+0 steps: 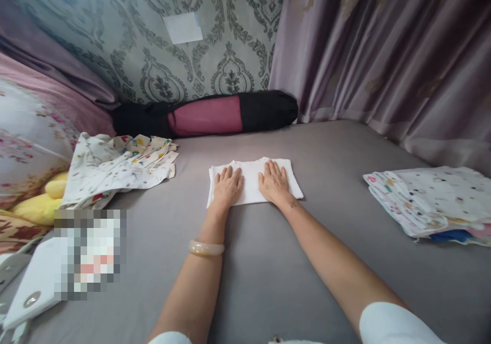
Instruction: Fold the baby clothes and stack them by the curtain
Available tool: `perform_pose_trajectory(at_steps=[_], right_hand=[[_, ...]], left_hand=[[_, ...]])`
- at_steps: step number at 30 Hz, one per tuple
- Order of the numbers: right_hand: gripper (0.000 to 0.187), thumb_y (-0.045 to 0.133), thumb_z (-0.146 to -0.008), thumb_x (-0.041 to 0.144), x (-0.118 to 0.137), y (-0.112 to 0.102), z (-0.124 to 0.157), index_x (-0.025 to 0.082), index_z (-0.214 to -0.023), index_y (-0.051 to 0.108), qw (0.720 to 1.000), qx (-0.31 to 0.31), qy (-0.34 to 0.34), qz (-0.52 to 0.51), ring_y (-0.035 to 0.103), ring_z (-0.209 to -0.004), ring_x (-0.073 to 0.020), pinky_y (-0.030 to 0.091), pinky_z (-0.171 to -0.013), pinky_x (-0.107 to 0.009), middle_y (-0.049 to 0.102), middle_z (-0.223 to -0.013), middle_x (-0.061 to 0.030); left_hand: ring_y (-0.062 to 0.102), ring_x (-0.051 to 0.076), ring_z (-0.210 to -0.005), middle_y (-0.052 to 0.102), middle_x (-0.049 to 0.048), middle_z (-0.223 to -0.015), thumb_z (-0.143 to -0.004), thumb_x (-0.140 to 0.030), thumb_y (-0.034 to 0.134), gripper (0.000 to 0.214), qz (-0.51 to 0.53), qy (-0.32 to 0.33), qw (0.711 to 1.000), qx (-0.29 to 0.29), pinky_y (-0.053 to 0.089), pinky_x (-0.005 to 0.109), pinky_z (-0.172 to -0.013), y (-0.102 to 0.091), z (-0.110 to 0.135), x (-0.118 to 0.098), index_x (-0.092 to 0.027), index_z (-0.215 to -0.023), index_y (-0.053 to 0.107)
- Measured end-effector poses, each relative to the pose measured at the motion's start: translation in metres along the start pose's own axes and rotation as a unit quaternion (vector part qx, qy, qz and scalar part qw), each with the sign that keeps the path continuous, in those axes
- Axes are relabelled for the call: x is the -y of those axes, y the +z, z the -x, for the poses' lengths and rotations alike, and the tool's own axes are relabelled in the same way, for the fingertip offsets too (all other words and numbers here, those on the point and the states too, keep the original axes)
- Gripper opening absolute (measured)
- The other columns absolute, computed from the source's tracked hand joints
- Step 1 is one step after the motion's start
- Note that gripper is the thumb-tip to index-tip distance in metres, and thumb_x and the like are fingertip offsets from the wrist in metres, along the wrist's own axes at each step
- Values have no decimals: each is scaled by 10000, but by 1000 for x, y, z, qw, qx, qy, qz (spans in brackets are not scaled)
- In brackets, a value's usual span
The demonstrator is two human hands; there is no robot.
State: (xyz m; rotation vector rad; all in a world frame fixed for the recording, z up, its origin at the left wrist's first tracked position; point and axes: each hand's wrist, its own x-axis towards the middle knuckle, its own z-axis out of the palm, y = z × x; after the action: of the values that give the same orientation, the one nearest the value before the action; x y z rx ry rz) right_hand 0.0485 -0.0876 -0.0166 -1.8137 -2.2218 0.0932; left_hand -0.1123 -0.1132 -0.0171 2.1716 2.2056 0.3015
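A white folded cloth (251,183), perhaps a garment, lies flat on the grey bed sheet (268,262) in front of me. My left hand (228,184) rests palm down on its left part, fingers stretched out and pointing away. On the right part of the cloth lies my right hand (274,180), also flat with its fingers extended. Neither hand grips anything. Between the two hands the cloth's middle shows, fairly smooth. Its exact kind cannot be made out.
Patterned white clothes (118,162) lie loosely heaped at the left. A stack of folded printed clothes (433,196) sits at the right. Along the wall stretches a long black and pink bag (207,115). A white device (42,277) is at the lower left, beside a blurred patch.
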Motion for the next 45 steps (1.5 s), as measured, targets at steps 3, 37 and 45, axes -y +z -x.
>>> perform_pose_trajectory(at_steps=[3, 37, 45], right_hand=[[597, 268, -995, 327, -1, 1, 0, -3, -1489, 328, 1000, 16, 3, 1, 227, -1466, -274, 145, -1189, -462, 269, -1582, -177], [432, 339, -989, 283, -32, -17, -18, 63, -1187, 652, 998, -13, 41, 39, 519, -1187, -311, 371, -1002, -414, 597, -1288, -209], [311, 443, -941, 146, -56, -39, -48, 151, -1054, 733, 998, 54, 21, 40, 593, -1113, -257, 437, -878, -323, 683, -1155, -153]], left_hand=[[366, 257, -1408, 427, 101, -1514, -997, -382, 318, 442, -1, 5, 1000, -10, 271, 466, -1156, 0, 1, 0, -258, -1392, 474], [444, 316, -1345, 538, 199, -1393, -995, -365, 277, 483, -33, -59, 996, -53, 324, 481, -1118, -3, -2, 3, -114, -1307, 548], [648, 274, -1053, 694, 149, -1119, -917, -162, 361, 361, -75, -51, 995, 41, 499, 349, -864, -32, -27, 26, -177, -1045, 698]])
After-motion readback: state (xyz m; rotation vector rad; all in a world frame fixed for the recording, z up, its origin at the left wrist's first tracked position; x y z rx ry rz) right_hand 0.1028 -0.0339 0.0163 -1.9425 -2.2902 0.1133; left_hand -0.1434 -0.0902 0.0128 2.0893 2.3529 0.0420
